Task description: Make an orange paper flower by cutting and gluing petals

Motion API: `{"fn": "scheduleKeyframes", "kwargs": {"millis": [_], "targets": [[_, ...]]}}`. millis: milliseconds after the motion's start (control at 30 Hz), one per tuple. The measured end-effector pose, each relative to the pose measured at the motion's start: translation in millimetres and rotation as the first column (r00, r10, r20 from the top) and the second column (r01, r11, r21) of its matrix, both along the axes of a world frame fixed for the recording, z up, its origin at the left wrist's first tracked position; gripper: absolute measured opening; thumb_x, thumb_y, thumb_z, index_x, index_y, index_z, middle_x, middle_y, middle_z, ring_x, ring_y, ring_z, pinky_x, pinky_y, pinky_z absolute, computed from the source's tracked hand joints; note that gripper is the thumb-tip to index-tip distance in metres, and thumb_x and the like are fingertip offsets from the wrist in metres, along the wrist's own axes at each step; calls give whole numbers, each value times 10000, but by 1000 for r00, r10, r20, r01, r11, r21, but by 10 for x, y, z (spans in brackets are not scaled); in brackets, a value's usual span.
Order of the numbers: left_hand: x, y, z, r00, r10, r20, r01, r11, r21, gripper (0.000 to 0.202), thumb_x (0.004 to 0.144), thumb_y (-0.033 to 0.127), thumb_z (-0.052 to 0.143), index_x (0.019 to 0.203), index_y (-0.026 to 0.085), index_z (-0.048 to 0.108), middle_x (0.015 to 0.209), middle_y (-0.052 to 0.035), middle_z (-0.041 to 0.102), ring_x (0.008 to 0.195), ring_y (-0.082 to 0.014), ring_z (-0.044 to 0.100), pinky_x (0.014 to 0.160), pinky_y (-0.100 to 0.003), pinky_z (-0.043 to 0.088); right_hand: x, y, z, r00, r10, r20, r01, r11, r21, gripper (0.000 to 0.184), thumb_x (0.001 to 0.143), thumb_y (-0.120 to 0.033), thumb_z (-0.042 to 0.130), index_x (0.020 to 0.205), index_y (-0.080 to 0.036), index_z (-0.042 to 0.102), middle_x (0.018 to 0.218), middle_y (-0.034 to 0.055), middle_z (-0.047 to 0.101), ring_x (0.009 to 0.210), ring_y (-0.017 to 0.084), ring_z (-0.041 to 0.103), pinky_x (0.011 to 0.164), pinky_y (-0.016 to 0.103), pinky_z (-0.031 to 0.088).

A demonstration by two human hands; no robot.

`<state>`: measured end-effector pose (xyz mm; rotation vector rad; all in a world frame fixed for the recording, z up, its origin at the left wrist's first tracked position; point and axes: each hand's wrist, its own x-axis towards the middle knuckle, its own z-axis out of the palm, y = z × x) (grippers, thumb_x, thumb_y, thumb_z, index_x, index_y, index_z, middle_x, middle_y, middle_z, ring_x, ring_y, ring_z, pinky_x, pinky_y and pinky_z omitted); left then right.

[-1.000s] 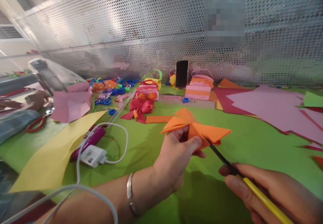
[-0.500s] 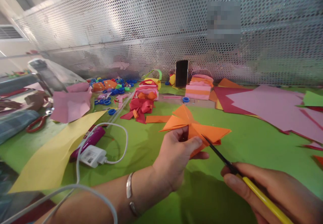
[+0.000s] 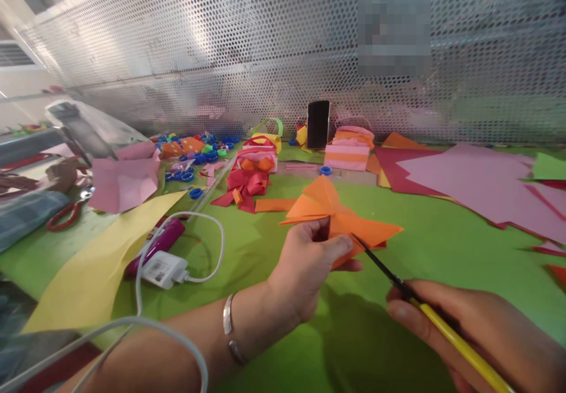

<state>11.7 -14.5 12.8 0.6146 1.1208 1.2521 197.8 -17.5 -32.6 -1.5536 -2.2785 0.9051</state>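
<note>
A silver-coloured metal bracelet (image 3: 227,316) circles the left wrist (image 3: 253,313), at seven o'clock from the middle of the view: an open cuff with a smooth, flattened band and rounded ends that leave a narrow gap. Its upper part shines nearly white, its lower part looks darker, and any marking is too small to read. The left forearm (image 3: 198,327), left hand (image 3: 307,258) at five o'clock and right hand (image 3: 471,313) at four are bare.

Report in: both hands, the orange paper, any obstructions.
Left hand pinching folded orange paper. Right hand holding yellow-handled tool, far end at the paper, contact unclear. White cable across left forearm in view, clear of the paper.
</note>
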Motion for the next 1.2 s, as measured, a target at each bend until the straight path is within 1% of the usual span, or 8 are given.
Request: {"fn": "scheduleKeyframes", "kwargs": {"millis": [133,233,467,700,833,967,1133,1200], "targets": [[6,0,-4,1000,-16,-6,16,1000,-7,179,667,83,659,824,122,735,895,-81,727,709,-133,624,533,-194,495,-54,-4,107,1000,-3,12,3,1000,-4,493,827,-685,456,600,-277,616,312,-20,552,266,158,521,292,231,320],[7,-5,-7,1000,-21,9,21,1000,-17,166,666,81,664,810,120,735,880,-81,726,707,-132,622,531,-193,499,-66,-8,131,1000,-16,23,16,1000,-2,502,823,-690,444,584,-277,600,318,-17,553,275,155,530,298,229,329],[-5,-14,4,999,-37,19,37,999,-16,194,690,63,644,860,102,729,886,-83,721,704,-116,615,523,-174,500,-52,-6,58,1000,-10,13,11,994,-108,492,829,-683,431,609,-282,613,279,-36,477,239,140,470,282,223,295],[-2,-22,0,998,-59,16,59,998,-4,232,658,104,666,879,98,736,864,-87,721,693,-130,607,515,-191,490,-35,-1,27,1000,2,22,-1,999,-42,502,850,-690,440,639,-273,623,346,-23,545,303,142,508,314,225,302],[-2,-25,-7,996,-84,15,84,996,-8,240,656,101,662,885,87,731,868,-87,718,685,-118,598,514,-179,489,-16,-12,-30,1000,1,9,-1,1000,-20,510,871,-680,411,631,-273,604,313,-29,525,276,141,501,308,223,302],[-2,-19,-3,996,-90,20,90,996,-13,250,662,98,667,906,75,717,864,-83,712,677,-110,592,515,-178,500,-13,-10,-36,1000,9,26,-8,999,-31,510,848,-690,392,623,-284,602,270,-38,473,235,141,461,282,230,262],[4,-18,-5,992,-124,33,124,992,-6,215,656,100,665,863,75,716,878,-93,703,686,-116,599,518,-183,500,-32,3,16,998,1,60,2,998,-64,499,839,-689,401,667,-280,629,351,-14,565,298,145,514,310,225,289],[6,-20,-6,989,-139,43,139,990,0,218,650,111,674,861,80,717,879,-93,699,696,-122,601,521,-186,498,-30,-3,10,997,-5,73,9,998,-60,510,845,-698,396,664,-279,622,355,-14,570,308,144,522,325,223,303]]}}
